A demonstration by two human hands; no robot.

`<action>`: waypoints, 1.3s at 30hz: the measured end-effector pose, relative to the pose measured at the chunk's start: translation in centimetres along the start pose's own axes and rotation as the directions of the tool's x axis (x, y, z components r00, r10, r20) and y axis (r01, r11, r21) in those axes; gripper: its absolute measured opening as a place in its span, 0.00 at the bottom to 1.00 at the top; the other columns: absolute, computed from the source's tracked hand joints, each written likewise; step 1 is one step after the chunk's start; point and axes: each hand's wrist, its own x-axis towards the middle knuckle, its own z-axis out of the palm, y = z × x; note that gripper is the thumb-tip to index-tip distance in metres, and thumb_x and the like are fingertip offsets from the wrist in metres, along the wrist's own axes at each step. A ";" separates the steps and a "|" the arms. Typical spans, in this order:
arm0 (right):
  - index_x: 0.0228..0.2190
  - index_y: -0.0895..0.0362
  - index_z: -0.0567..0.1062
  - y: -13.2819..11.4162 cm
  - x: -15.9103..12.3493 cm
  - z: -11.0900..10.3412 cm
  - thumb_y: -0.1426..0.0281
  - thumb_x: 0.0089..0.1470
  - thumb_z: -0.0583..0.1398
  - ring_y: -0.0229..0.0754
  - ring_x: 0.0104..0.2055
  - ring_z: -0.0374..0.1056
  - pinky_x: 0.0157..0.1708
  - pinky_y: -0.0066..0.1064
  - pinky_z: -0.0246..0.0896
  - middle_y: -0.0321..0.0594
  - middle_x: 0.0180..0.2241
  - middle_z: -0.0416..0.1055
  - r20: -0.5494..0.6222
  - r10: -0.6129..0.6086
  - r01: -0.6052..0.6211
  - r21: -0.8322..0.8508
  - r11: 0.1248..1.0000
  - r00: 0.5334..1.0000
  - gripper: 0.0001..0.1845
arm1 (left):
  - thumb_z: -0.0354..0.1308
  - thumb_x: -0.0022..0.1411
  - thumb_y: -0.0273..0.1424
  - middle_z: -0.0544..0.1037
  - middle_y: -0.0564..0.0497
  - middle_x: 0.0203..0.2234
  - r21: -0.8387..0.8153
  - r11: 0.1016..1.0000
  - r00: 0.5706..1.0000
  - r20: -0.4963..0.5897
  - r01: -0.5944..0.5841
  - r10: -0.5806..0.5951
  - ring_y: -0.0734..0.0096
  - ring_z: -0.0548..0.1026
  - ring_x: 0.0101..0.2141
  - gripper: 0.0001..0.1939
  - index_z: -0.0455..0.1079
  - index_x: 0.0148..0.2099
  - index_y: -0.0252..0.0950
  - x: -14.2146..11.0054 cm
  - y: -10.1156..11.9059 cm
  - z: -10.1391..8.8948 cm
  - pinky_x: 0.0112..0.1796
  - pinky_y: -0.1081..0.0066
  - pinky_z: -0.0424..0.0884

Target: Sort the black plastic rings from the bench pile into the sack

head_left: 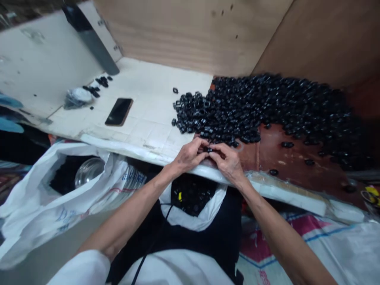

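Observation:
At the front edge of the table, my left hand (191, 153) and my right hand (228, 159) meet, fingertips pinched together on one small black plastic part (209, 150). Its exact kind is too small to make out. Just beyond my fingers spreads a big heap of similar black parts (252, 105), many of them ring-shaped or hollow. Below my hands, at my lap, an open white sack (196, 225) holds more black pieces and a small yellow bit (179, 196).
A phone (119, 112) lies left on the white tabletop (148, 91). Beyond it are a plastic-wrapped bundle (78, 97) and a dark tube (97, 49) leaning on the side panel. A white sack (29, 190) with a clear container (89, 172) stands at left. Wooden boards (184, 35) close off the back.

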 end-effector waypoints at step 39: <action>0.48 0.56 0.72 -1.7 -2.3 2.4 0.68 0.54 0.63 0.40 0.35 0.73 0.37 0.31 0.71 0.41 0.37 0.75 -0.264 0.195 -0.153 0.174 0.973 0.945 0.19 | 0.64 0.59 0.27 0.78 0.44 0.43 -0.386 0.922 0.996 -0.066 0.027 -0.057 0.63 0.76 0.45 0.10 0.77 0.45 0.34 -1.2 -0.1 1.3 0.50 0.63 0.73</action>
